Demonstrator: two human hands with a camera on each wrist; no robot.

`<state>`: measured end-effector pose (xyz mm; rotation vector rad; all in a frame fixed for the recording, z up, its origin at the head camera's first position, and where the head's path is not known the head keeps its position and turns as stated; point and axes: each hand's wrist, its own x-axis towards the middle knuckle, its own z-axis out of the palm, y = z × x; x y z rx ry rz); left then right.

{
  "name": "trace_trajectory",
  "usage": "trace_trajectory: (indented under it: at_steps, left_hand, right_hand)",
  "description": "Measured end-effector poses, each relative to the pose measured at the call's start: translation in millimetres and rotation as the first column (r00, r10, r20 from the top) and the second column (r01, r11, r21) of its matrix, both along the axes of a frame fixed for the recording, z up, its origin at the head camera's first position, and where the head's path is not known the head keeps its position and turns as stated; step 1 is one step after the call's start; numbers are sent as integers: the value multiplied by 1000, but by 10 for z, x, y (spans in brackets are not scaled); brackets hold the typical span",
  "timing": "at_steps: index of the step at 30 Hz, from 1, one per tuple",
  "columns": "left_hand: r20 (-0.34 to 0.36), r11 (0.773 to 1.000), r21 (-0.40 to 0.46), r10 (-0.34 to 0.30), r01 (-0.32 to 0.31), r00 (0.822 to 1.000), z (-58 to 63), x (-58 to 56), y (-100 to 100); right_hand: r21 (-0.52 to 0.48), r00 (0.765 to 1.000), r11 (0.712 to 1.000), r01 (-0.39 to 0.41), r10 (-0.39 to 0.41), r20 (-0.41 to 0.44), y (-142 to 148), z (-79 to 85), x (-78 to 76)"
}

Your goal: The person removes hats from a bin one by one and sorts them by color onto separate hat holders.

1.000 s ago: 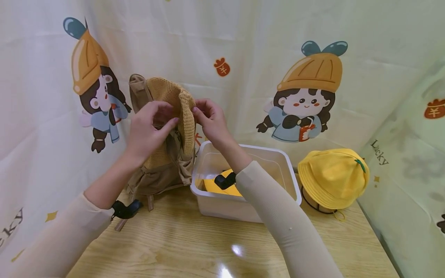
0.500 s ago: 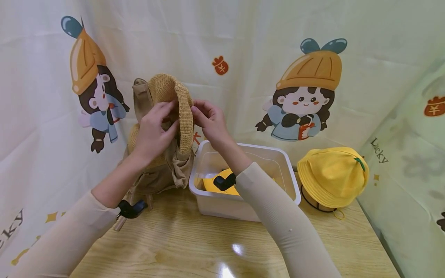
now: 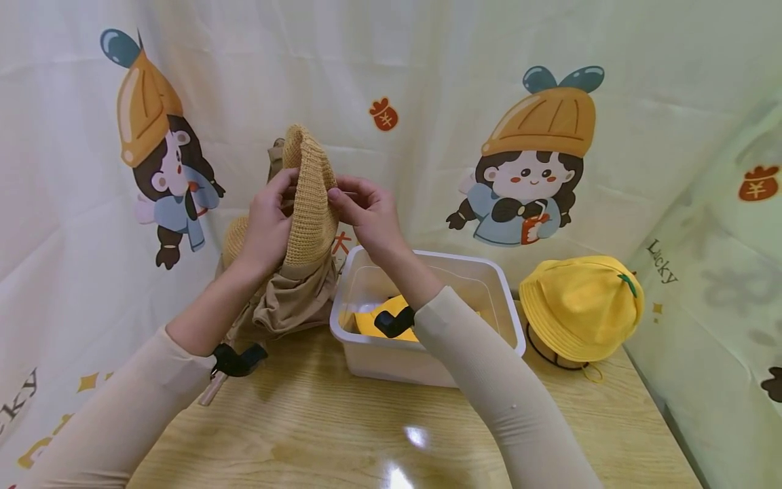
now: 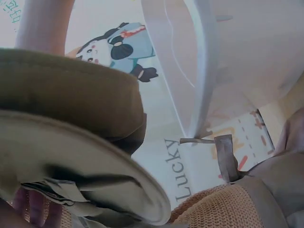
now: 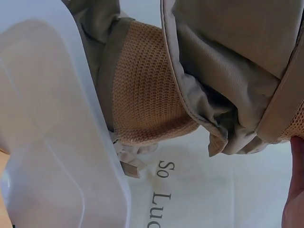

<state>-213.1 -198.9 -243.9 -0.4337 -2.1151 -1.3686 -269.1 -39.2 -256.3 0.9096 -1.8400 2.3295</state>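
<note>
Both hands hold a sun hat (image 3: 310,224) of straw-coloured weave with khaki cloth hanging below it, raised at the left in the head view. My left hand (image 3: 269,217) grips its left side, fingertips hidden behind the weave. On the other side my right hand (image 3: 369,212) pinches the edge between thumb and fingers. Behind it, more straw-coloured weave (image 3: 235,239) and khaki cloth show, mostly covered. In the left wrist view, a few fingers (image 4: 37,209) lie against the cloth and weave; a thumb or finger (image 5: 295,183) touches the hat's edge in the right wrist view.
A white plastic bin (image 3: 403,363) stands under my right forearm, with yellow cloth (image 3: 373,322) inside. To its right, a yellow bucket hat (image 3: 583,309) sits on a wire-ringed stand. The wooden table (image 3: 342,435) backs onto a printed curtain (image 3: 427,88).
The sun hat has turned so its woven side faces me and narrowed between the hands. My left hand has moved right and slightly up; the right hand stays nearly in place.
</note>
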Motion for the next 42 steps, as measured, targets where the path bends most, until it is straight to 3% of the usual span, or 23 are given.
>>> trace_trajectory:
  at_steps: [6,13,18,24,32,42]
  left_hand:
    - [59,994,96,-55,49,997,42,9,20]
    - [76,995,82,-64,58,995,52,16,-33]
    - [43,1000,-1,2,-2,999,79,57,-116]
    - [3,995,-62,84,-83,996,156,114,-220]
    - [-122,969,-140,185,-202,975,273,200,-352]
    - [-181,958,-114,241,-264,953,309,272,-422]
  right_hand:
    - [11,1000,1000,6,-6,-13,16,-10,17]
    - [54,998,999,1,2,-57,31,-20,37]
    - [60,995,998,29,-23,-95,30,-50,28]
    - [45,987,992,116,-110,-117,64,-69,-16]
    - [41,975,983,181,-174,-136,142,-40,-60]
    - [82,958,973,216,-195,-209,145,0,-11]
